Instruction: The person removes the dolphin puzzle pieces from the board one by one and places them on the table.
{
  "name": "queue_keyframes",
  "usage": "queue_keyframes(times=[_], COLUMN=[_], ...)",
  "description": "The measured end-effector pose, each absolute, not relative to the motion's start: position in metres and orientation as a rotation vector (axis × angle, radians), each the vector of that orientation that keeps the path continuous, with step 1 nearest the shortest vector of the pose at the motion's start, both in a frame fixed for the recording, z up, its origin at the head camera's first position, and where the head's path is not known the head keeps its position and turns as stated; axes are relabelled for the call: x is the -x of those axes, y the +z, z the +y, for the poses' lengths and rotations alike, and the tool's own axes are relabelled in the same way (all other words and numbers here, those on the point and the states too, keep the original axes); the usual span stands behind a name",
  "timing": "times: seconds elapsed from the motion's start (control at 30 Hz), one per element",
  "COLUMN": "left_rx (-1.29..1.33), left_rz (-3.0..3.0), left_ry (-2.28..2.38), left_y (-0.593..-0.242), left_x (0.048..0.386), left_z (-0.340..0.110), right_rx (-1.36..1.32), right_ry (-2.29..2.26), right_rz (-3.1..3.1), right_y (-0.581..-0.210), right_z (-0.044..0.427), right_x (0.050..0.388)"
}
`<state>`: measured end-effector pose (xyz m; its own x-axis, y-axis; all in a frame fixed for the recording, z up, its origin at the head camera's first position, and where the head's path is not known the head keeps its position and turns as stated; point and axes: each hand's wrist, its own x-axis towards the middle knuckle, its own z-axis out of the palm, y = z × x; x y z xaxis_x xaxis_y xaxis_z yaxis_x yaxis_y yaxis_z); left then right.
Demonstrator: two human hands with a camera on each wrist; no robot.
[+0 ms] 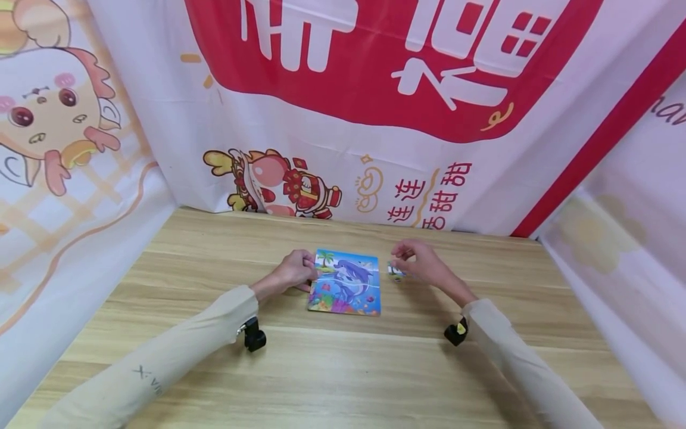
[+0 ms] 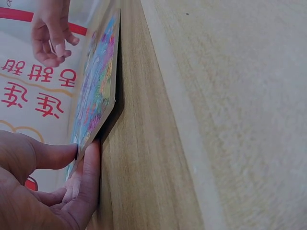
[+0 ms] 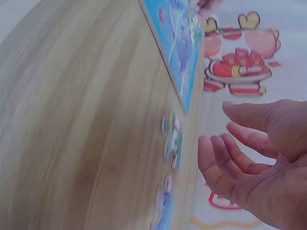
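Observation:
A dolphin jigsaw puzzle board [image 1: 345, 283] lies on the wooden table, its picture facing up. My left hand [image 1: 295, 269] pinches its left edge, thumb on top and fingers underneath, and that edge looks slightly raised in the left wrist view. To the right of the board, my right hand [image 1: 420, 262] hovers above the table with loosely curved fingers and holds nothing. Below it in the head view shows a loose puzzle piece [image 1: 395, 271], partly covered by the hand. The right wrist view shows this puzzle piece [image 3: 174, 143] and a second, purple-blue puzzle piece [image 3: 164, 208] on the table.
Behind the table [image 1: 332, 369] hangs a white and red printed cloth [image 1: 348, 155], close to the board's far side. More printed cloth [image 1: 69, 196] stands along the left, and a pale cloth [image 1: 605, 238] along the right. Each wrist carries a small black camera mount [image 1: 254, 335].

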<state>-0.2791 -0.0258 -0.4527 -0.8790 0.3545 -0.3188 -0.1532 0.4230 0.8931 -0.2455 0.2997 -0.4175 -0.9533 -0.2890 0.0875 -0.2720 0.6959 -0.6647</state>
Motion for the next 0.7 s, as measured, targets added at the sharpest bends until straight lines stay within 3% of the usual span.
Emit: queue_keyframes(times=[0.47,0.7], left_rx=[-0.115,-0.083], left_rz=[2.215,2.105], left_ry=[1.473,1.51], left_y=[-0.451,-0.451], left_x=[0.278,0.283], left_z=[-0.021,-0.024], right_rx=[0.683,0.548], right_ry=[-1.068,-0.853], right_rz=[2.76,2.796], right_y=[-0.419,-0.426], right_z=[0.256,0.241], right_x=[0.253,0.256])
